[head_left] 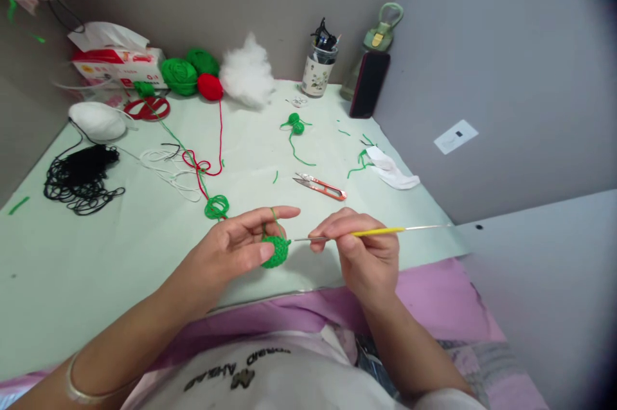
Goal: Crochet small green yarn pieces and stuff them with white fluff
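Observation:
My left hand (241, 246) pinches a small round green crochet piece (277, 252) between thumb and fingers, with green yarn looped over the outstretched index finger. In my right hand (364, 246) is a crochet hook (378, 232) with a yellow grip, held like a pen. Its thin metal tip points left and meets the edge of the green piece; whether a loop sits on it is too small to tell. Just behind my left hand lies a loose coil of green yarn (216, 207) beside a red strand.
Orange thread snips (321, 186) lie beyond my hands, with two small green crochet balls (297, 124) farther back. Along the wall stand green yarn balls (180, 76), white stuffing (248, 72), a pen cup (319, 69) and a phone (370, 84). Black yarn (84, 172) is tangled at left.

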The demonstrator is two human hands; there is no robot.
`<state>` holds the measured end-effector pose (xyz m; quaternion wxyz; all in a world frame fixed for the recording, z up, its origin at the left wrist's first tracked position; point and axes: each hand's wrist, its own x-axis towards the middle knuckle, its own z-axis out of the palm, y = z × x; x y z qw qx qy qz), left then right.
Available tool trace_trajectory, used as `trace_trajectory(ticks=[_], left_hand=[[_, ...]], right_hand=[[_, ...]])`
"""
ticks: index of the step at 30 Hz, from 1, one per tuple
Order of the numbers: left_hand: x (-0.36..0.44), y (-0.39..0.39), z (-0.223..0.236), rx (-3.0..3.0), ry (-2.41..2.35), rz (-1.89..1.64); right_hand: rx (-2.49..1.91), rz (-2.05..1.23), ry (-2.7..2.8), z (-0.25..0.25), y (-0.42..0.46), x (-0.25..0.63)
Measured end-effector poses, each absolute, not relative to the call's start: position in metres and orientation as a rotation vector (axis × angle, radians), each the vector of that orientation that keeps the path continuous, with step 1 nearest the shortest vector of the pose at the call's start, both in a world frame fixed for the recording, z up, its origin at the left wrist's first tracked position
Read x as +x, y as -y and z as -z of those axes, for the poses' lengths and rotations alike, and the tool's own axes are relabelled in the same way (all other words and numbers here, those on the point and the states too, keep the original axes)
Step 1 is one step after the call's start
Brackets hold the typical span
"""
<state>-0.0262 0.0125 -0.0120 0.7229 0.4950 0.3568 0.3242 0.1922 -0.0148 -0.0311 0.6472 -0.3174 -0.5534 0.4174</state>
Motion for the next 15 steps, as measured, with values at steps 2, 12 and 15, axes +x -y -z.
trace_trajectory(ticks=[2,12,15], left_hand=[[-0.0259,-0.0137,0.0129,1.048,-0.723,-0.689],[-0.0237,-0.0165,0.0192,0.861,-0.640,-0.650],[-0.0226,-0.0150,0.0181,0.912,-0.700,-0.684]], right_hand=[[-0.704,-1.010,1.230,0.0305,0.0137,0.1927],[-0.740,-1.281,1.020,0.0270,0.0090,0.1899],[-0.684,-1.328,1.089,0.0302,0.0105,0.1884]])
